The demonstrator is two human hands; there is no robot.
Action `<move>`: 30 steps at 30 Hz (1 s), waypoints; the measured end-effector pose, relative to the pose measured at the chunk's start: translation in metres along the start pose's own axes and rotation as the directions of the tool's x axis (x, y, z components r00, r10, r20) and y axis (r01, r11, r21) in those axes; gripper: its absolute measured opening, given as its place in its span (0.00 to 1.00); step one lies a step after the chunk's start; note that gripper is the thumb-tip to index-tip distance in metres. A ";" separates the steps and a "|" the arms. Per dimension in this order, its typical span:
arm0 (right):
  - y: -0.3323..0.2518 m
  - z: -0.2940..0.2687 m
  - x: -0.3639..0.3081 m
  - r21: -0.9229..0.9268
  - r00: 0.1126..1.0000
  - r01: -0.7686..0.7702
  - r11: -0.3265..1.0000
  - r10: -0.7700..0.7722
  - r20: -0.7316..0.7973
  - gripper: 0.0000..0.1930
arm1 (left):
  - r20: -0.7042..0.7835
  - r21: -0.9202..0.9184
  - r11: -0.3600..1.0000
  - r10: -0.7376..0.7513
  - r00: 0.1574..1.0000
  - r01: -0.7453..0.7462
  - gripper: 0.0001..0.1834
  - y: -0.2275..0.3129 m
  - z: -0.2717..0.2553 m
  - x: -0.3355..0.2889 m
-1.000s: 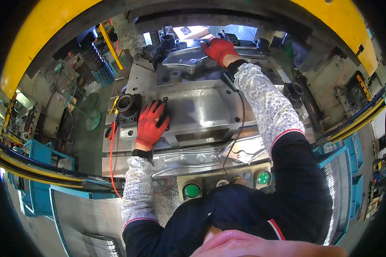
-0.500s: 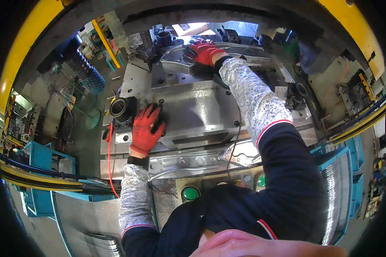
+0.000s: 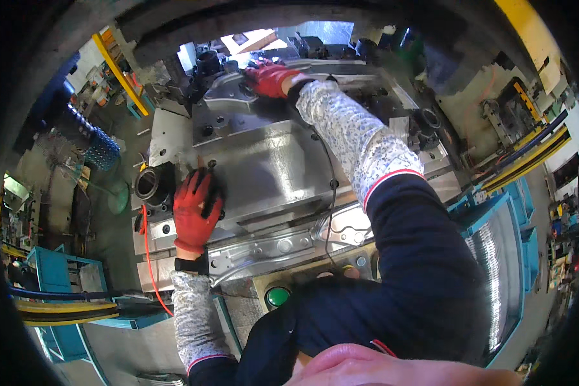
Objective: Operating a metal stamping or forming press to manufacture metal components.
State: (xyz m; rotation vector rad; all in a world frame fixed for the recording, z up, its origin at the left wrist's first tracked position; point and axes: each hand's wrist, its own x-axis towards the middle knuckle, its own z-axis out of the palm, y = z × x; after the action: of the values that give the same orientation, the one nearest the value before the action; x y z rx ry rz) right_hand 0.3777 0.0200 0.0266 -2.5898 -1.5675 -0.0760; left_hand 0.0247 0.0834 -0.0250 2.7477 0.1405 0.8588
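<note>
My left hand [image 3: 195, 209], in a red glove with dark finger areas, lies on the left front part of the metal die [image 3: 264, 170]. Its fingers are spread, and I see nothing in them. Stretched far forward, my right hand [image 3: 270, 78], also red-gloved, rests at a contoured sheet-metal part [image 3: 228, 95] on the raised rear section of the die. Its fingertips are dark and blurred against the metal, so what they hold, if anything, is hidden. Closer to me, a long formed metal panel [image 3: 260, 252] with holes lies along the die's front edge.
A round guide bushing [image 3: 148, 184] stands left of my left hand, near a red hose [image 3: 149, 257]. A black cable [image 3: 332, 193] crosses the plate. A green push button [image 3: 277, 296] sits on the front panel. Blue racks [image 3: 495, 257] flank me. Another bushing [image 3: 428, 118] is at right.
The whole view has shifted and tilted slightly, so the die appears further left. Both hands keep about the same places on it, the right still reaching to the rear part.
</note>
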 end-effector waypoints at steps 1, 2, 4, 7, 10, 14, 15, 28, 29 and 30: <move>-0.002 0.002 -0.005 -0.013 0.999 -0.026 1.000 0.026 -0.043 0.30 | 0.004 0.006 1.000 -0.002 1.000 0.002 0.28 -0.001 0.002 -0.003; -0.003 0.002 -0.007 0.006 0.997 -0.030 1.000 0.030 -0.077 0.30 | 0.010 0.015 1.000 0.002 1.000 -0.002 0.28 0.000 0.001 -0.004; -0.004 -0.001 -0.012 -0.008 0.994 -0.031 0.999 0.030 -0.107 0.29 | 0.011 -0.010 1.000 0.016 1.000 -0.016 0.28 0.002 -0.001 -0.003; -0.025 -0.026 -0.030 -0.131 0.997 -0.055 0.990 0.047 -0.066 0.28 | 0.004 0.000 0.999 0.041 0.999 -0.041 0.28 -0.002 0.004 0.001; -0.041 -0.016 -0.062 -0.057 0.869 0.274 0.960 -0.272 -0.414 0.24 | -0.010 -0.003 0.999 0.051 0.999 -0.051 0.28 0.001 0.006 0.004; -0.096 -0.055 -0.193 -0.063 0.671 0.594 0.802 -0.538 -0.511 0.22 | -0.022 0.035 0.999 0.041 0.999 -0.040 0.27 -0.012 0.005 -0.010; -0.094 -0.064 -0.234 -0.095 0.648 0.632 0.769 -0.591 -0.481 0.23 | -0.053 0.038 0.997 0.065 0.996 -0.063 0.27 -0.006 0.004 -0.006; 0.089 0.177 -0.672 0.588 0.594 -0.738 0.331 0.731 0.335 0.25 | -0.017 -0.740 0.226 -0.948 0.318 0.634 0.20 0.044 0.056 -0.315; 0.093 0.207 -0.678 0.641 0.541 -0.758 0.123 0.667 0.512 0.28 | 0.258 -0.587 0.087 -0.922 0.288 0.805 0.20 0.035 0.072 -0.337; 0.092 0.242 -0.676 0.741 0.688 -0.644 0.189 0.568 0.452 0.31 | 0.375 -0.617 0.034 -0.866 0.332 0.786 0.20 0.038 0.099 -0.359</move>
State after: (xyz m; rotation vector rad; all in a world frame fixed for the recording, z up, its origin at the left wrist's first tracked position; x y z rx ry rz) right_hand 0.1412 -0.5875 -0.2883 -2.0504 -0.1890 0.7228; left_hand -0.2124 -0.0353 -0.2893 1.3400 1.0782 0.4686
